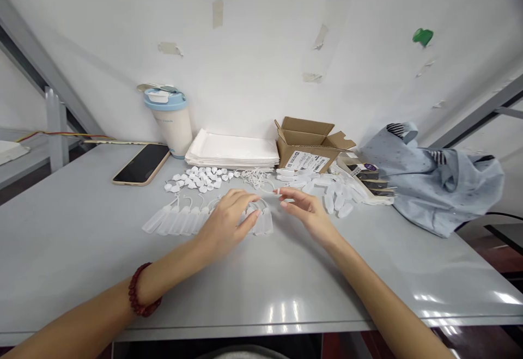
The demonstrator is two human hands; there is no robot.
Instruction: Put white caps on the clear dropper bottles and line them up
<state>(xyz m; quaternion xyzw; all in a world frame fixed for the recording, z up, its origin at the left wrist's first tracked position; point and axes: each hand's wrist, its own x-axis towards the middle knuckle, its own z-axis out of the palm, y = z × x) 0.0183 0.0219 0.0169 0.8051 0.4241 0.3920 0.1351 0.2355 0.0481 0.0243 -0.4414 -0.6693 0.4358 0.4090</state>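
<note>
Holding a small white piece (279,191): the right hand (304,206)

Phone (142,164): lying flat, screen dark, left of the left fingers (245,198) and farther back.
Cup (174,128): blue-lidded, standing just beyond the phone, also left of those fingers.
White stack (237,148): flat, straight beyond the left fingers.
Carton (318,151): flaps open, printed label in front, beyond the right fingers (297,194).
Dark pack (368,175): purple sticker, right of the right fingers.
Light-blue cloth (433,190): crumpled, well to their right.
Green piece (422,36): on the wall (261,48), high to their right.
</note>
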